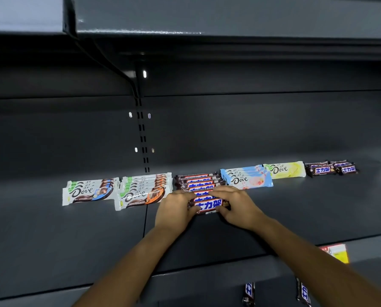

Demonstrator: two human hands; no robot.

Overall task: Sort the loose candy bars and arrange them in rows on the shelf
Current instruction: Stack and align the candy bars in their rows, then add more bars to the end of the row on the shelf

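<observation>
Dark shelf (pixel 52 240): brown bar (pixel 208 204) gripped between left hand (pixel 174 209), right hand (pixel 238 207).

Dark back panel (pixel 251 127) across mid frame. Slotted upright (pixel 143 140) center-left, bracket (pixel 129 76) above it. Yellow-red tag (pixel 337 253) at lower right.

Both forearms reach forward and converge. The left hand (pixel 176 210) and right hand (pixel 237 207) lie palm-down, fingers (pixel 220 191) curled round one candy bar (pixel 208 204) at its ends.

Dark shelf (pixel 74 229), Dove bar rows (pixel 118 192), Snickers row (pixel 198 181)
</observation>
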